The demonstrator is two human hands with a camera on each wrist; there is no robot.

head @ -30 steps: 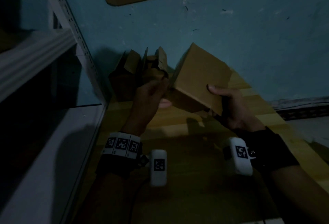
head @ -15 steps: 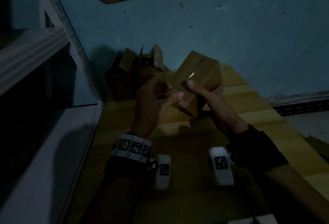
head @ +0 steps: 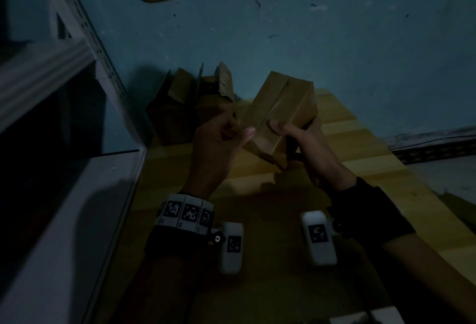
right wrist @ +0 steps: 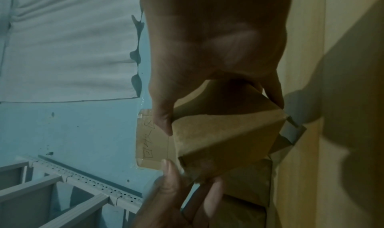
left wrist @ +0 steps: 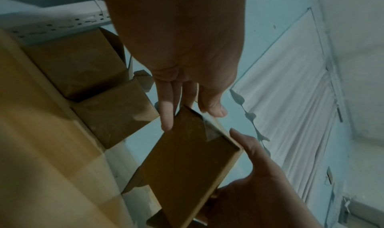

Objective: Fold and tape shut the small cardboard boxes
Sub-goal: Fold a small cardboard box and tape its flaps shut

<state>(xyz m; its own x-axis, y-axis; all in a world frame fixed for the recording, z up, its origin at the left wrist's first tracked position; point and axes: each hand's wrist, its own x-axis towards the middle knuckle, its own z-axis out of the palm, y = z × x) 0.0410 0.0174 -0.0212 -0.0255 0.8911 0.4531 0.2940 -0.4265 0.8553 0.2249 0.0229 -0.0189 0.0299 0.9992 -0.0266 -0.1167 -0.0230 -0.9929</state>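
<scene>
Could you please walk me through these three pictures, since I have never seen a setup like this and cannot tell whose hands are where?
There is no machine: a person works with bare hands, wearing one camera on the head and one on each wrist. The head view looks down at a wooden table. The other two views look along each hand at its fingers.

The right hand grips a small cardboard box, held above the table, thumb on top. The left hand has its fingertips at the box's near edge; in the left wrist view clear tape shows over that corner.

Behind, against the blue wall, stand more boxes with open flaps. A metal shelf is on the left.
</scene>
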